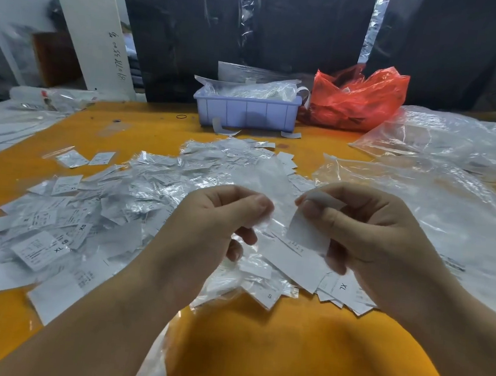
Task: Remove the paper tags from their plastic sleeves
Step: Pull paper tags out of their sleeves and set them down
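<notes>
My right hand (367, 229) pinches a white paper tag (306, 230) between thumb and fingers, held above the table. My left hand (216, 218) pinches a clear plastic sleeve (271, 217) just left of the tag; the sleeve is thin and hard to make out. The two hands are a short gap apart. Under and around them lies a big heap of tags in sleeves (137, 189) and a smaller pile of bare paper tags (340, 287) marked with sizes such as XL.
The orange table (285, 352) carries a light blue bin (248, 109) of plastic at the back, a red plastic bag (358, 98) beside it, and large clear bags (441, 182) at the right. A rubber band (181, 117) lies near the bin.
</notes>
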